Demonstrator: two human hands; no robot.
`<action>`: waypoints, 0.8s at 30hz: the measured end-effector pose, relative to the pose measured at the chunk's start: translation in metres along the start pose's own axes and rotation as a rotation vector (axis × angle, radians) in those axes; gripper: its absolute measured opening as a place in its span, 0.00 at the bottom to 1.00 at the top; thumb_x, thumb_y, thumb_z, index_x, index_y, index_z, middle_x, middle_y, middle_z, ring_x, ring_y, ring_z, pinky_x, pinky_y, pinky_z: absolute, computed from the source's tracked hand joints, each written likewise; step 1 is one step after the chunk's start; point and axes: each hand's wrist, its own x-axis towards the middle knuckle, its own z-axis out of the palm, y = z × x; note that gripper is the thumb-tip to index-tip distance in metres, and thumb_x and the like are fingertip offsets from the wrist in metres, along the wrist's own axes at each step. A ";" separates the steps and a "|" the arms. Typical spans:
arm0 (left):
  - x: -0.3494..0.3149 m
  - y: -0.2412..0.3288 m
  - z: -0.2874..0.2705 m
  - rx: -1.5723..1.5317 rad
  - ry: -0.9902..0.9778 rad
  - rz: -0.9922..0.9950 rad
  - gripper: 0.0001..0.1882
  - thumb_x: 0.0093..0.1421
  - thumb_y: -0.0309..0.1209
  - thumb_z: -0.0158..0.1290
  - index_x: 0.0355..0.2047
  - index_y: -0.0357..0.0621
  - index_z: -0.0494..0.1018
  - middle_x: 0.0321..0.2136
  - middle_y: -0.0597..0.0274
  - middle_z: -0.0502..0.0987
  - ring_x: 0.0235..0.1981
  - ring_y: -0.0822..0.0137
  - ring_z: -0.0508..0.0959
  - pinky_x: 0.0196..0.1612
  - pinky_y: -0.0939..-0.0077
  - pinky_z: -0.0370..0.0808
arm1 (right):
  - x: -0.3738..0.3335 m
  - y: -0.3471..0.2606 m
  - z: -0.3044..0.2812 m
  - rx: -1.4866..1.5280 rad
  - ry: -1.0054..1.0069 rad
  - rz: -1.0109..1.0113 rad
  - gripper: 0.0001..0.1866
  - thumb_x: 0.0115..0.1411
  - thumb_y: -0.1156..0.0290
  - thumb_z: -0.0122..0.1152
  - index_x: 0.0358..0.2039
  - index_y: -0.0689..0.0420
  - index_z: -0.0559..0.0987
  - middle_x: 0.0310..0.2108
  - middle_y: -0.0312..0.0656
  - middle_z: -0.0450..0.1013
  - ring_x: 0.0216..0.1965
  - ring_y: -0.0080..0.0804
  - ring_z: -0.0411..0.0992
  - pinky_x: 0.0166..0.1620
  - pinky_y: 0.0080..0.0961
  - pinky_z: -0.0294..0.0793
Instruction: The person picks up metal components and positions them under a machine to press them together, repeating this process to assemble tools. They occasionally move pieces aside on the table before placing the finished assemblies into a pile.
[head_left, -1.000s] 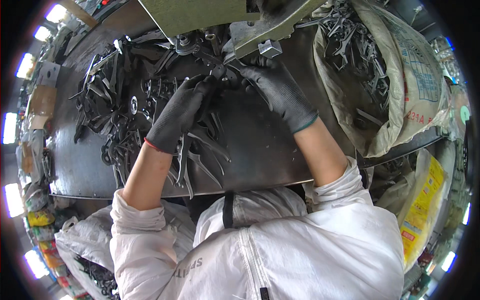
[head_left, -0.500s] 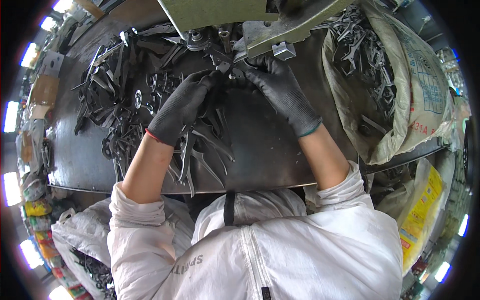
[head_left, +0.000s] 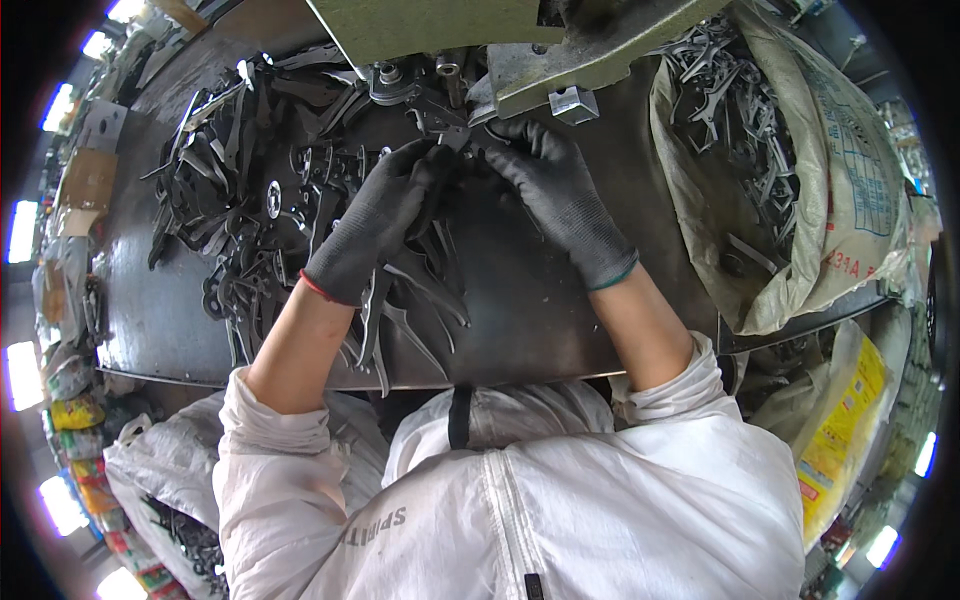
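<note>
Both my hands wear black knit gloves and meet under the machine head. My left hand (head_left: 385, 205) is closed around a dark metal tool part (head_left: 455, 136), whose flat end sticks out past the fingertips. Close to its right, my right hand (head_left: 562, 200) is pinched, thumb and fingertips beside that part. Whatever lies between the right fingers is too dark and small to make out. Behind the fingertips stands a metal bolt-like post (head_left: 449, 75) of the machine. Several curved plier-like handles (head_left: 405, 335) lie under and beside my left wrist.
A green machine body (head_left: 430, 35) overhangs the far side, with a small metal block (head_left: 573, 105) below its arm. Dark metal parts (head_left: 225, 150) are heaped on the left. An open woven sack (head_left: 800, 270) of metal pieces stands on the right of the steel table (head_left: 560, 340).
My right hand has shifted slightly left and down; the left hand has moved slightly right. The dark part stays at the fingertips, and the view has shifted a little.
</note>
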 end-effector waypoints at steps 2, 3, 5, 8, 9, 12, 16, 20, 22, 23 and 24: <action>-0.002 0.003 -0.003 -0.001 -0.009 -0.016 0.21 0.74 0.41 0.50 0.54 0.35 0.73 0.38 0.59 0.81 0.35 0.72 0.81 0.36 0.78 0.78 | 0.004 0.001 -0.003 -0.015 -0.039 -0.051 0.10 0.68 0.71 0.61 0.49 0.57 0.80 0.38 0.33 0.79 0.36 0.16 0.76 0.36 0.18 0.78; -0.003 0.004 -0.004 -0.004 -0.017 -0.030 0.21 0.74 0.41 0.49 0.54 0.35 0.73 0.37 0.59 0.81 0.34 0.72 0.81 0.35 0.78 0.78 | 0.007 0.003 -0.004 -0.033 -0.079 -0.102 0.11 0.68 0.71 0.61 0.50 0.58 0.80 0.39 0.33 0.79 0.37 0.17 0.76 0.37 0.19 0.78; -0.005 0.010 0.005 0.013 -0.046 0.013 0.20 0.74 0.41 0.49 0.53 0.35 0.73 0.36 0.60 0.81 0.33 0.73 0.80 0.35 0.78 0.78 | 0.017 0.017 -0.010 0.006 -0.098 -0.091 0.12 0.68 0.72 0.61 0.50 0.59 0.80 0.39 0.34 0.79 0.38 0.18 0.76 0.40 0.20 0.78; -0.001 0.003 0.003 0.051 -0.044 0.057 0.19 0.74 0.40 0.49 0.53 0.35 0.73 0.35 0.61 0.81 0.31 0.73 0.80 0.34 0.78 0.78 | 0.020 0.021 -0.005 0.071 -0.137 -0.102 0.12 0.68 0.73 0.60 0.50 0.61 0.80 0.39 0.34 0.79 0.39 0.19 0.76 0.44 0.21 0.78; 0.003 -0.004 0.001 0.073 -0.025 0.060 0.19 0.74 0.40 0.49 0.52 0.35 0.73 0.35 0.61 0.80 0.31 0.72 0.80 0.35 0.78 0.78 | 0.019 0.019 -0.002 0.097 -0.145 -0.126 0.11 0.68 0.74 0.60 0.49 0.62 0.80 0.39 0.34 0.78 0.40 0.19 0.75 0.45 0.21 0.77; 0.009 -0.018 -0.002 0.061 0.079 0.072 0.19 0.73 0.40 0.51 0.52 0.35 0.73 0.34 0.62 0.80 0.31 0.72 0.80 0.36 0.77 0.79 | 0.031 0.025 -0.002 -0.100 -0.075 -0.275 0.11 0.67 0.69 0.62 0.47 0.58 0.83 0.35 0.35 0.82 0.33 0.17 0.77 0.38 0.22 0.78; 0.003 0.001 0.010 0.088 0.062 -0.014 0.20 0.73 0.41 0.53 0.52 0.34 0.73 0.35 0.62 0.80 0.32 0.72 0.80 0.37 0.76 0.80 | 0.037 0.033 -0.008 -0.145 -0.106 -0.248 0.10 0.67 0.70 0.61 0.45 0.57 0.83 0.34 0.36 0.82 0.34 0.18 0.78 0.39 0.23 0.79; 0.013 -0.020 0.002 0.113 0.098 0.072 0.19 0.73 0.40 0.52 0.51 0.34 0.74 0.36 0.61 0.80 0.33 0.71 0.80 0.39 0.74 0.80 | 0.026 0.024 -0.005 -0.015 -0.139 -0.219 0.09 0.67 0.69 0.62 0.44 0.58 0.84 0.35 0.35 0.82 0.33 0.18 0.78 0.38 0.22 0.79; 0.019 -0.031 -0.006 0.210 0.139 0.138 0.18 0.73 0.40 0.52 0.50 0.35 0.74 0.36 0.61 0.80 0.33 0.70 0.81 0.39 0.73 0.81 | 0.024 0.021 -0.006 -0.038 -0.125 -0.213 0.09 0.67 0.68 0.63 0.43 0.59 0.84 0.35 0.35 0.82 0.33 0.18 0.78 0.38 0.22 0.79; 0.019 -0.030 -0.008 0.193 0.104 0.105 0.17 0.74 0.38 0.50 0.50 0.34 0.74 0.36 0.60 0.81 0.34 0.69 0.81 0.39 0.73 0.81 | 0.023 0.021 -0.008 0.005 -0.128 -0.167 0.10 0.67 0.67 0.64 0.44 0.59 0.83 0.35 0.35 0.82 0.33 0.18 0.78 0.38 0.21 0.79; 0.019 -0.030 -0.007 0.175 0.070 0.071 0.16 0.75 0.36 0.49 0.50 0.34 0.74 0.36 0.59 0.81 0.34 0.69 0.81 0.39 0.72 0.81 | 0.023 0.022 -0.009 0.048 -0.131 -0.121 0.12 0.67 0.66 0.65 0.45 0.60 0.83 0.35 0.35 0.82 0.32 0.18 0.78 0.38 0.20 0.78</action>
